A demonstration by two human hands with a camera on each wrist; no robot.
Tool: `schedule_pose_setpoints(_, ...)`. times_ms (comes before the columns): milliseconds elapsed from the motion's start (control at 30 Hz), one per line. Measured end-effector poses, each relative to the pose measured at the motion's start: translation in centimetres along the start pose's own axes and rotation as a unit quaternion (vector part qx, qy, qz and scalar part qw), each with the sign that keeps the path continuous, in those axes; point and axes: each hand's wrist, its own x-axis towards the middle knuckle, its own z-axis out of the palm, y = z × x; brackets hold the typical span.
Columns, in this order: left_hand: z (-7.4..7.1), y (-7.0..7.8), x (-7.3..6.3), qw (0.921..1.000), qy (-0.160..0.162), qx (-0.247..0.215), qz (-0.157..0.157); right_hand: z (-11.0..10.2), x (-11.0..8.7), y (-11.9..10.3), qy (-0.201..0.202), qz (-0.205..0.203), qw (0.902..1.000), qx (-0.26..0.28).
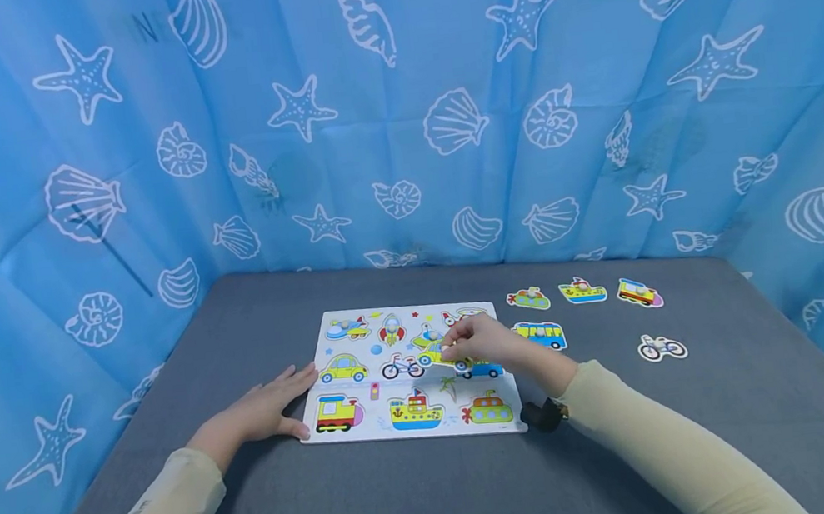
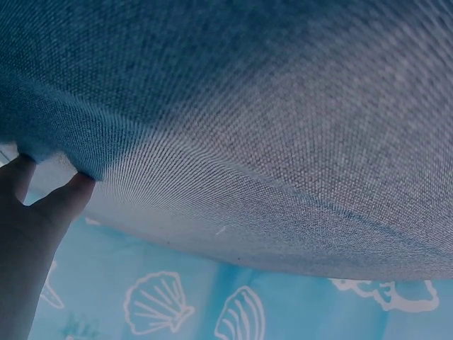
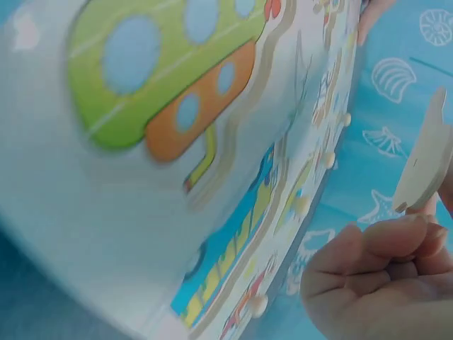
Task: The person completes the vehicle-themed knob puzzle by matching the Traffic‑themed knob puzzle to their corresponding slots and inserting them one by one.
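A white puzzle board (image 1: 379, 418) with printed vehicles lies on the table. My right hand (image 1: 487, 343) pinches a yellow car puzzle piece (image 1: 433, 354) above the board's right half, over the area between the printed bicycle and bus. The right wrist view shows the piece's pale wooden side (image 3: 423, 166) tilted up at the fingertips, apart from the board. My left hand (image 1: 269, 406) rests at the board's left edge, fingers extended and thumb at the lower corner. In the left wrist view only part of that hand (image 2: 42, 212) shows. Knobbed pieces, including a rocket (image 1: 392, 329), sit in the top row.
Loose pieces lie right of the board: a submarine (image 1: 529, 300), a ship (image 1: 582, 290), a train (image 1: 639, 293), a bus (image 1: 544, 333) and a bicycle (image 1: 661, 347). A black device (image 1: 544, 416) is at my right wrist. Blue shell-print curtains (image 1: 402, 157) surround the grey table (image 1: 407, 500).
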Motion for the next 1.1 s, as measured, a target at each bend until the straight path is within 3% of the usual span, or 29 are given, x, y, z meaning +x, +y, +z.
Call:
schedule_pose_setpoints(733,-0.1,0.2,0.0,1.0,0.001,0.001,-0.003,3.9,1.9,-1.9,0.012,0.035,0.9989,0.028)
schedule_pose_setpoints(1100,0.0,0.1,0.0,1.0,-0.003,0.004,-0.008,6.2,3.3,-2.8,0.03,0.044,0.9986,-0.002)
